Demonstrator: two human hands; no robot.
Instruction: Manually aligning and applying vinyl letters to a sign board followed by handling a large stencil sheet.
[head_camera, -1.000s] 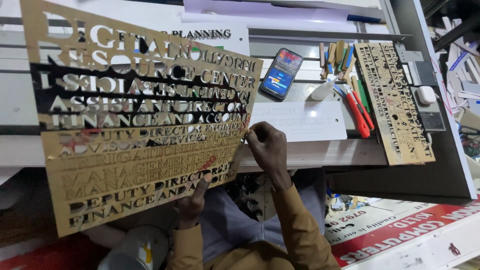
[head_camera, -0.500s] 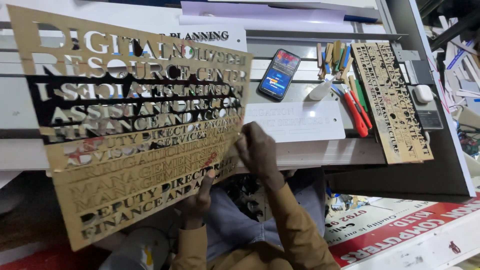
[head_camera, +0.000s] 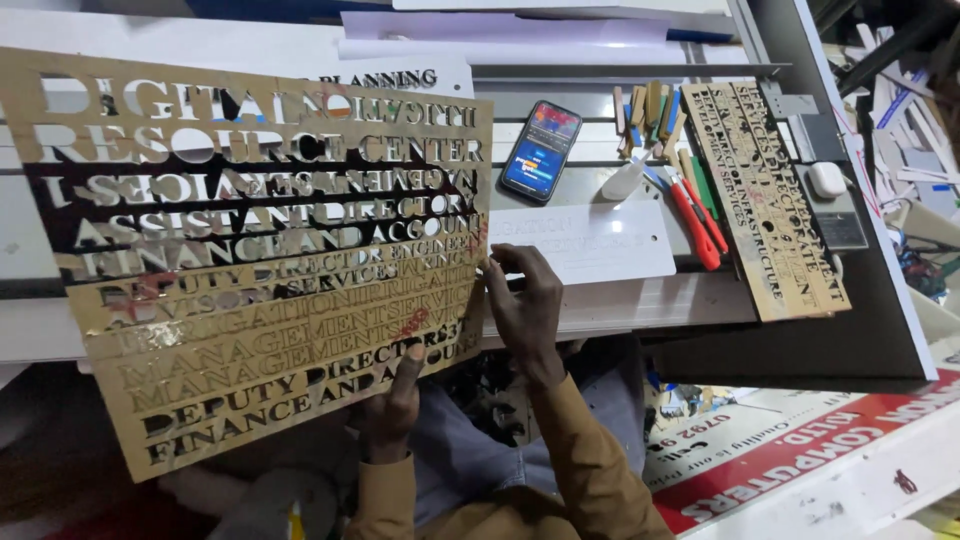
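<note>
Across the left half of the head view, a large gold mirrored sheet (head_camera: 260, 260) with rows of cut-out letters is held up, tilted so its lower edge slopes down to the left, above the front edge of a pale grey workbench (head_camera: 620, 300). Its lower right corner rests against the left hand (head_camera: 392, 405), whose fingers are curled behind the sheet with the thumb pressed up on the front face, so that hand has hold of the sheet. At the right edge, about halfway down, the right hand (head_camera: 522, 305) touches the sheet with bent fingertips; the palm faces the sheet and the fingers are partly closed, pinching or picking at the edge, though whether anything small sits between them cannot be told. Both arms wear tan sleeves. Just beside the right hand, on the bench, lies a white rectangular plate (head_camera: 590, 240) with faint lettering. Behind it a smartphone (head_camera: 541, 150) lies with its screen lit. Further right are a cluster of wooden clips and sticks (head_camera: 648, 112) and red-handled pliers (head_camera: 695, 215), touching a second, narrower gold cut-letter sheet (head_camera: 770, 200) that lies flat and skewed on the bench. A small white block (head_camera: 827, 179) sits near that sheet's right side. Below the bench at lower right shows a red and white printed banner (head_camera: 800, 450).
</note>
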